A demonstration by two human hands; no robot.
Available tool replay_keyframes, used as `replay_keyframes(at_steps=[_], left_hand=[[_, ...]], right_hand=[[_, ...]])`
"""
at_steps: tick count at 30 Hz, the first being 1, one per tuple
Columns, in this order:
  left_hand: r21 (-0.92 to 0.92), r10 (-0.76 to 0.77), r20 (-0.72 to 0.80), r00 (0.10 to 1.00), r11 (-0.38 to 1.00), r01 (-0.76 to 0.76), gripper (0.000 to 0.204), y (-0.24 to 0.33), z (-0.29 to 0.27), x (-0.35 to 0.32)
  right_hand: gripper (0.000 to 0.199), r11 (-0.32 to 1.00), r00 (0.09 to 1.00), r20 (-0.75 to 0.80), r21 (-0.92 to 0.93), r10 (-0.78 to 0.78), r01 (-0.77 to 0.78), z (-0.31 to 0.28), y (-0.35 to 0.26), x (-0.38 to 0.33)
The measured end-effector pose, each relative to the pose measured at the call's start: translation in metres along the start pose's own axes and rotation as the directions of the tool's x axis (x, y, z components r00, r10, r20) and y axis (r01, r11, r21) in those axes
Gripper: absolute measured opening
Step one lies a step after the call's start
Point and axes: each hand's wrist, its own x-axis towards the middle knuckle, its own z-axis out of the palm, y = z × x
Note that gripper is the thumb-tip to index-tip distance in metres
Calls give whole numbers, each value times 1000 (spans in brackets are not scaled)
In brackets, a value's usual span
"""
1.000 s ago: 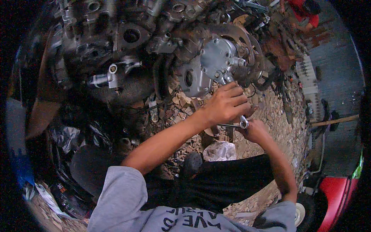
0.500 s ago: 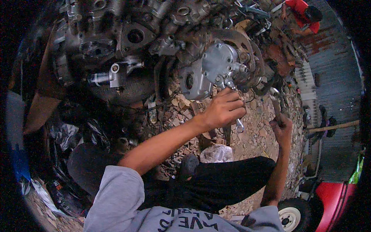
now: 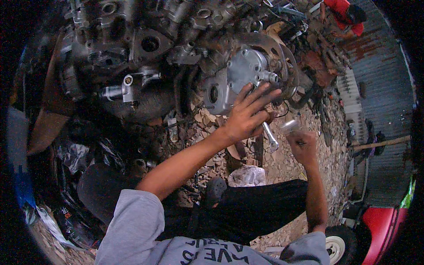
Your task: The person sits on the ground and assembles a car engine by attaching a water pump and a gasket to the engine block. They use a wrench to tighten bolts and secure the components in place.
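My left hand [image 3: 249,110] reaches to the round silver metal cover [image 3: 242,70] on an engine part. Its fingers are stretched out and spread over the cover's lower edge. Beneath the palm and thumb lies a combination wrench [image 3: 270,139], its lower end sticking out; its upper end is hidden by the hand. My right hand [image 3: 303,145], to the right and slightly lower, is closed on a hammer, whose metal head [image 3: 289,126] is near the wrench, apart from it. Motion blurs the hammer, and its handle is mostly hidden in the fist.
Dark engine parts [image 3: 150,44] fill the far side. A silver fitting [image 3: 128,88] rests at left. Broken stone chips [image 3: 291,168] cover the ground, with a crumpled white bag [image 3: 247,176] near my leg. A person in red [image 3: 342,17] is at far right; a wheel [image 3: 336,248] stands at near right.
My left hand's fingers have opened from their grip on the wrench and spread toward the cover. My right hand has brought the hammer left, closer to the wrench.
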Motion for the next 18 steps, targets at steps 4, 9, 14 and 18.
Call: replay_keyframes(at_steps=[4, 9, 14, 18], left_hand=[[20, 7, 51, 999, 1000, -8, 22, 2, 2, 1], [-7, -25, 48, 999, 1000, 25, 17, 3, -7, 2], [-75, -48, 41, 998, 996, 51, 21, 7, -7, 4], [-89, -30, 38, 999, 996, 33, 21, 4, -10, 3]], right_hand=[[30, 976, 971, -126, -112, -202, 188, -5, 18, 5], [27, 844, 925, -143, 476, 352, -247, -10, 3, 18], [24, 971, 972, 101, -93, -212, 222, 6, 18, 9], [21, 953, 945, -126, 13, 303, -304, -13, -1, 20]])
